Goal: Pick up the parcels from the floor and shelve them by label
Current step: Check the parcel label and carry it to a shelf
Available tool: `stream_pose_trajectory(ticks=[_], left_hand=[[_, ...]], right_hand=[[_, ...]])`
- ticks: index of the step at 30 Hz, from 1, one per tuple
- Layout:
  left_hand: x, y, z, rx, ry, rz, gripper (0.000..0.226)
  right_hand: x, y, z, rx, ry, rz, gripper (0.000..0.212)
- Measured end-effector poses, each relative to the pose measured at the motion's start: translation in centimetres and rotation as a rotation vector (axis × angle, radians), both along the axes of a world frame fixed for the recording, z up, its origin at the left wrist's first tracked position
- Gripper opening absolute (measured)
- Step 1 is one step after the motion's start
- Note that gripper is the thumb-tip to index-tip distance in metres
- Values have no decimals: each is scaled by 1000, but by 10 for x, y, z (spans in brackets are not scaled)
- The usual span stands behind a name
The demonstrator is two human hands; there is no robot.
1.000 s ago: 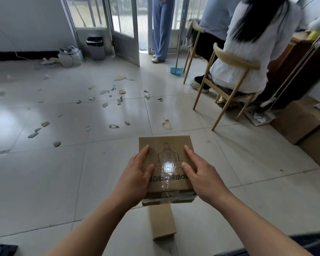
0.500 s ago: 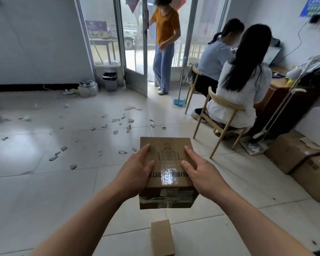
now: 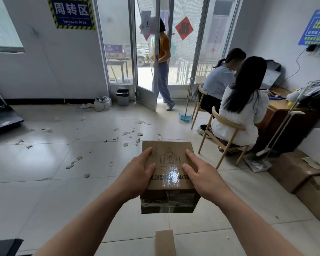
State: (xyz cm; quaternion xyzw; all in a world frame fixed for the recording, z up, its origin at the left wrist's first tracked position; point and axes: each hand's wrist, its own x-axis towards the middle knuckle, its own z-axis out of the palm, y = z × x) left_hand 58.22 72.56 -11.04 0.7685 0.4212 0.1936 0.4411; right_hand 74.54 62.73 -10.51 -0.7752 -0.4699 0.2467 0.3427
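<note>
I hold a brown cardboard parcel [image 3: 169, 154] in front of me, above the tiled floor. Its top carries a printed line drawing and a strip of shiny clear tape. My left hand [image 3: 137, 174] grips its left side, thumb on top. My right hand [image 3: 201, 174] grips its right side the same way. A second, narrow cardboard parcel [image 3: 164, 242] lies on the floor below, near the bottom edge of view.
Two people sit on wooden chairs [image 3: 225, 137] at a desk [image 3: 284, 111] on the right. Another person stands in the open glass doorway [image 3: 163, 71]. Large cardboard boxes [image 3: 294, 170] sit at the right. Paper scraps [image 3: 127, 133] litter the floor. A dark shelf base [image 3: 2, 117] stands far left.
My head has tilted up, so more of the wall, door and sign shows. The parcel stays in both hands and has risen away from the narrow parcel on the floor.
</note>
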Motion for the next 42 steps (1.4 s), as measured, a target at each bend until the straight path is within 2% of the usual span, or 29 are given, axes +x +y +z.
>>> stream_pose_trajectory(ticks=[10,16,19,24,28,33,39,42], left_hand=[[-35,-29,13,-19,-15,52,55],[-60,-35,6,-52,-90,135,64],[-73,-33,2,-46,-103,143,71],[-94,-29,1,-3,47,125,99],[-106,-29,3,61,106,117,103],[-116,-29,1,105,105,137,74],[-122,-29,-7,93,-9,203,24],[-124,-28,-9,76,-48,246,15]], right_hand=[[-31,-15,8,-14,-22,48,54],[-47,-15,1,29,-2,73,58],[-56,-14,-2,29,26,98,68],[-66,-9,-4,-20,56,147,96],[-76,-7,-5,-31,70,166,109],[-86,-6,-8,-5,42,203,94],[-94,-8,-14,104,37,228,60],[-99,-8,-19,140,95,207,43]])
